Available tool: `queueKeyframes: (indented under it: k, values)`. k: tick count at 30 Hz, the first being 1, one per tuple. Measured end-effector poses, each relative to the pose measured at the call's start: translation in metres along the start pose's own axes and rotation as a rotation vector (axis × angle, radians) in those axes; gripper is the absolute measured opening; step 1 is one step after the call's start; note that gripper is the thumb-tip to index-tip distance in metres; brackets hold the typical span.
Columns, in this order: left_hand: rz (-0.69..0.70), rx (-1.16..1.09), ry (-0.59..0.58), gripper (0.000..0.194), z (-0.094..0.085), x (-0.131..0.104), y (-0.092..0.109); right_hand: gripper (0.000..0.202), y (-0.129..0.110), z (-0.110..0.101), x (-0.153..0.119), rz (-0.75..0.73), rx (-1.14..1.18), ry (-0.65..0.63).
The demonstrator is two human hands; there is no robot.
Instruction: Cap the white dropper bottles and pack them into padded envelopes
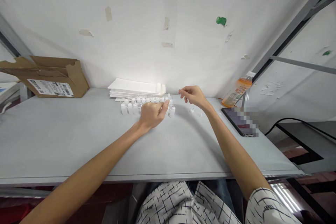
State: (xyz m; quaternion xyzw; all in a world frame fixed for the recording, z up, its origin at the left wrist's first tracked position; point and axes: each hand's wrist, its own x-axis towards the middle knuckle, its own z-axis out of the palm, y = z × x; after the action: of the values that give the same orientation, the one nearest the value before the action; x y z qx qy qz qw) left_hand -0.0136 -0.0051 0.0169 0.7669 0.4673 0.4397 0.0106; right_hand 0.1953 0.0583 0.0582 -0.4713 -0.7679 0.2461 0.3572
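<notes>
Small white plastic bottles stand in rows on the grey table. My left hand is closed at the right part of these rows, hiding several of them. By its thumb and fingertips a white bottle shows its top above the others, apparently gripped. Apart from the bottles, to their right, my right hand hovers with its fingers bent and drawn together. Whatever its fingertips hold, if anything, is too small to make out. Beneath it on the table lie a small white cap-like piece and a clear bit.
A stack of white flat boxes or envelopes lies against the wall behind the bottles. An open cardboard box stands at the left. On the right are an orange drink bottle and a phone. The table's front edge runs before my lap.
</notes>
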Motion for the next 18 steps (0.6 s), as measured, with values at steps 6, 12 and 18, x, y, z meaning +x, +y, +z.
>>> queueKeyframes:
  k: [6,12,18]
  values:
    - [0.152,0.032,-0.056,0.056,0.004,-0.007,0.006,0.021,0.016,0.021,0.052,0.007,-0.271,-0.115]
    - [0.22,0.073,-0.133,0.055,0.006,-0.009,0.008,0.013,0.021,0.041,0.067,-0.012,-0.349,-0.176]
    - [0.278,0.025,-0.182,0.053,0.007,-0.013,0.012,0.019,0.023,0.003,0.054,0.02,-0.253,0.05]
